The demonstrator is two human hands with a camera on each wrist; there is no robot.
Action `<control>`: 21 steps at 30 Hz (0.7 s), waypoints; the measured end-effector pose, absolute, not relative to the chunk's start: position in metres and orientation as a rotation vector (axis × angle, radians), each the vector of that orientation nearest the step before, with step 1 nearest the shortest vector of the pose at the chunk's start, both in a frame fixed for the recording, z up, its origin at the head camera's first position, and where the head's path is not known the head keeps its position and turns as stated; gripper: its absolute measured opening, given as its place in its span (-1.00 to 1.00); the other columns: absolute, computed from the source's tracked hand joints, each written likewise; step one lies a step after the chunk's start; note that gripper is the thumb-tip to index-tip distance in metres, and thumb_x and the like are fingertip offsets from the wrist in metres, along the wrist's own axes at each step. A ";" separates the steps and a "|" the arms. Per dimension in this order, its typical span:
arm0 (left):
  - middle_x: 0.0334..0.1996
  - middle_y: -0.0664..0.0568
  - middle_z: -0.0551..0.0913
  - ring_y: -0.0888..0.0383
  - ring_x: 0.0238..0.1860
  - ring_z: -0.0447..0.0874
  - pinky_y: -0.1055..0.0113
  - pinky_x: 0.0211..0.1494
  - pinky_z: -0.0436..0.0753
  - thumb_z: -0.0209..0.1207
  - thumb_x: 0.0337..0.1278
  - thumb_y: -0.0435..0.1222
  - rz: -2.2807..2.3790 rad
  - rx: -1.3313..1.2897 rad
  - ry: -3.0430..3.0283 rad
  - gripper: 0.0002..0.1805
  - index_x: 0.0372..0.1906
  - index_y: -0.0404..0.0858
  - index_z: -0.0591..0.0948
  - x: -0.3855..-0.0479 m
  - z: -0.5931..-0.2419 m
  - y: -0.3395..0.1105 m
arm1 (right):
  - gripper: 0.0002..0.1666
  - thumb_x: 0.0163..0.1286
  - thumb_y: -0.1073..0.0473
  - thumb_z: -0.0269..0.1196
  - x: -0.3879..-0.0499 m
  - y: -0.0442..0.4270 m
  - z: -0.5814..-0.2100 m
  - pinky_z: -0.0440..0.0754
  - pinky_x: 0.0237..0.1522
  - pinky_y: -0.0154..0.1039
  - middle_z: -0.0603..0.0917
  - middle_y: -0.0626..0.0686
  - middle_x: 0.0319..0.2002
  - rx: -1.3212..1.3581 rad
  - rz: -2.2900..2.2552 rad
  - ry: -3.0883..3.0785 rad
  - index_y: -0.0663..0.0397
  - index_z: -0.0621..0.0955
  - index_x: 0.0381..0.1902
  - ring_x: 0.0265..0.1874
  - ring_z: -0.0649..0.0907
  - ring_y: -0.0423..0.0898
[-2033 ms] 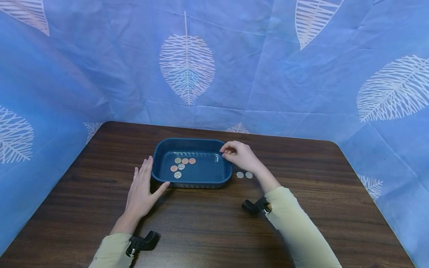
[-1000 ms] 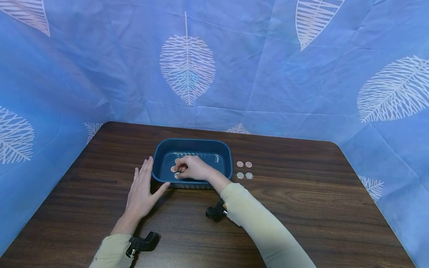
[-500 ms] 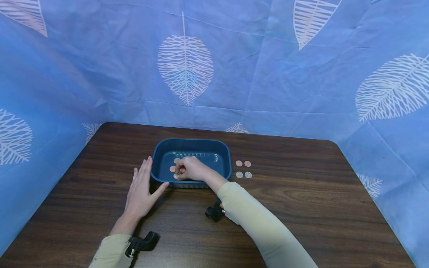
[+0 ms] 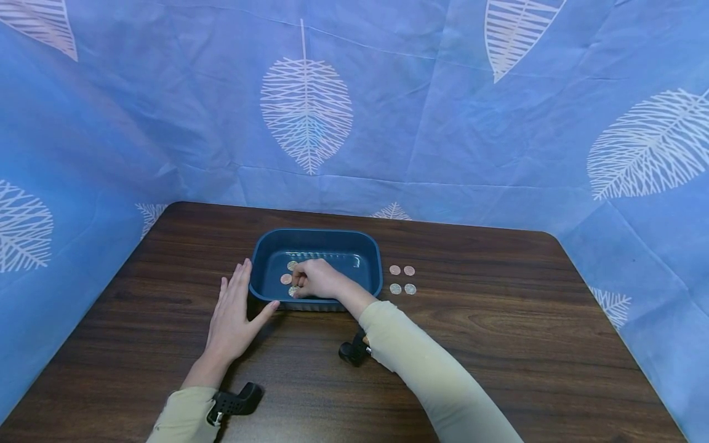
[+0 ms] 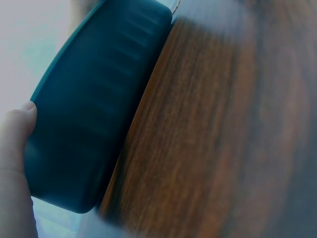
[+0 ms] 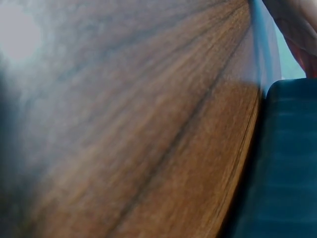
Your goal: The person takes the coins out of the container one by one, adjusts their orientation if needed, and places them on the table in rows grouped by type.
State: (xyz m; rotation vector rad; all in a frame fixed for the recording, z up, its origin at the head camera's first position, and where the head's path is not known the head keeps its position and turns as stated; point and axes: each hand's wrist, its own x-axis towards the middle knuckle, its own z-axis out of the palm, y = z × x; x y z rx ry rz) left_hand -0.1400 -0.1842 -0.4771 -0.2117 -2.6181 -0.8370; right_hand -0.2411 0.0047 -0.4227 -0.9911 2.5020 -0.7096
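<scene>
A dark blue rectangular tray (image 4: 354, 301) stands on the table. In the head view my left hand (image 4: 232, 320) lies against its left end, fingers straight and thumb spread to the near corner. The left wrist view shows the thumb (image 5: 20, 124) touching the tray's side (image 5: 84, 109). Inside the tray, my right hand (image 4: 318, 280) points down with curled fingers, its fingertips among coins. Beside them show a copper coin (image 4: 285, 279), a silver-coloured coin (image 4: 292, 291) and a yellowish coin (image 4: 292, 266). Whether the fingertips pinch a coin is hidden, and the hand covers part of the tray floor.
To the tray's right, two copper coins (image 4: 402, 271) lie above two silver coins (image 4: 402, 289) in a small square on the dark wooden table (image 4: 498, 295). Blue cloth with white leaf prints (image 4: 399, 123) hangs behind and beside the table.
My right hand has moved left from the tray's right rim down into the tray, uncovering two copper coins on the table. In the last half second it barely shifts. My left hand stays put.
</scene>
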 end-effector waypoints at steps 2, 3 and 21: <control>0.48 -0.12 0.03 -0.08 0.48 -0.08 0.00 0.47 -0.18 0.17 0.15 0.11 -0.835 -0.210 -2.619 -0.02 0.52 -0.20 -0.02 -0.140 -0.477 -0.184 | -0.85 0.20 0.17 0.39 -0.241 0.005 -0.423 0.54 -0.32 -0.39 0.58 -0.12 -0.45 -0.969 -0.713 2.500 0.08 0.64 -0.31 -0.42 0.56 -0.25; 0.49 -0.12 0.03 -0.08 0.48 -0.08 0.00 0.48 -0.19 0.17 0.15 0.11 -0.834 -0.209 -2.619 -0.02 0.52 -0.20 -0.02 -0.140 -0.477 -0.184 | -0.84 0.20 0.17 0.39 -0.240 0.005 -0.423 0.54 -0.32 -0.40 0.58 -0.12 -0.44 -0.960 -0.710 2.501 0.07 0.64 -0.30 -0.41 0.56 -0.25; 0.48 -0.14 0.05 -0.13 0.46 -0.04 -0.01 0.47 -0.18 0.18 0.15 0.11 -0.842 -0.206 -2.610 -0.02 0.51 -0.22 -0.01 -0.139 -0.477 -0.184 | -0.87 0.25 0.38 0.27 -0.240 0.011 -0.419 0.50 -0.33 -0.35 0.58 -0.05 -0.38 -1.046 -0.772 2.438 0.09 0.59 -0.28 -0.42 0.52 -0.18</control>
